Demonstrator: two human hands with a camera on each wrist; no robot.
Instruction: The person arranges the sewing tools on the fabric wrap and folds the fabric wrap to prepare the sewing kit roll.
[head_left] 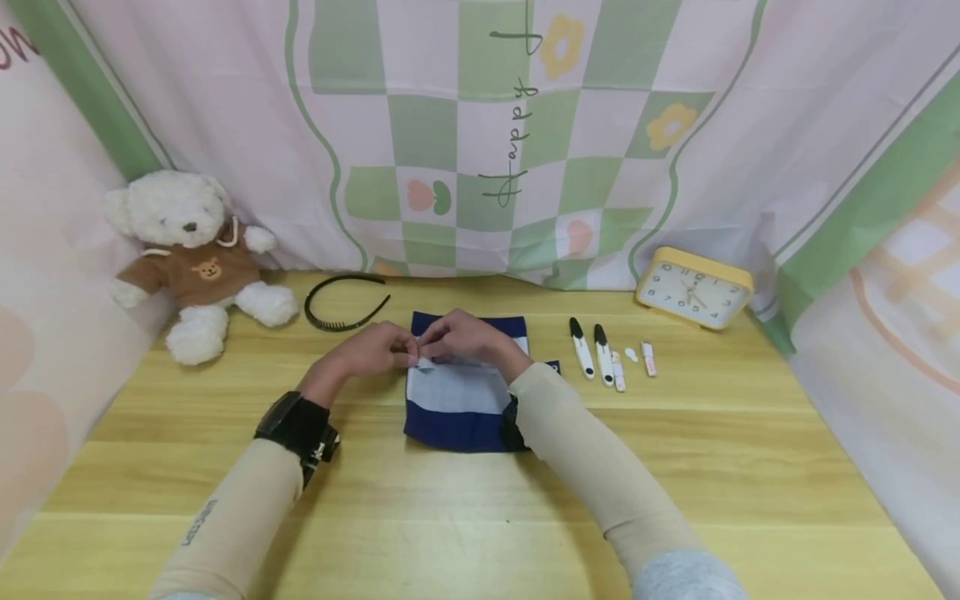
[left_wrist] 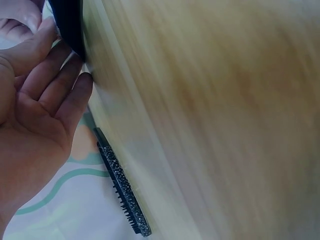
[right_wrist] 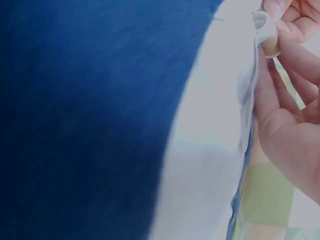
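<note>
From my end the largest thing is the wooden table (head_left: 420, 533), and on it, toward the far side, lies the striped cloth (head_left: 459, 388), dark blue at both ends with a white band between. I read it as light and soft: I'd expect it to bend, bunch and slide over the smooth top at a small tug. Nothing about it looks fragile, so creases would worry me more than breakage. I'd take hold at the edge, thumb on one side and fingertips on the other, gathering little fabric. The right hand (head_left: 468, 335) reaches across the cloth, its thumb and fingertips pinching at the white band's left edge. The left hand (head_left: 375, 348) meets it there from the side, thumb and index finger pinching the same edge, the other fingers straighter. Smallest is a white-and-tan piece (right_wrist: 266, 35) at the right fingertips, seen from the right wrist; I cannot tell what it is. I judge it light, stiffer than the cloth and easy to drop, best pinched by its sides
</note>
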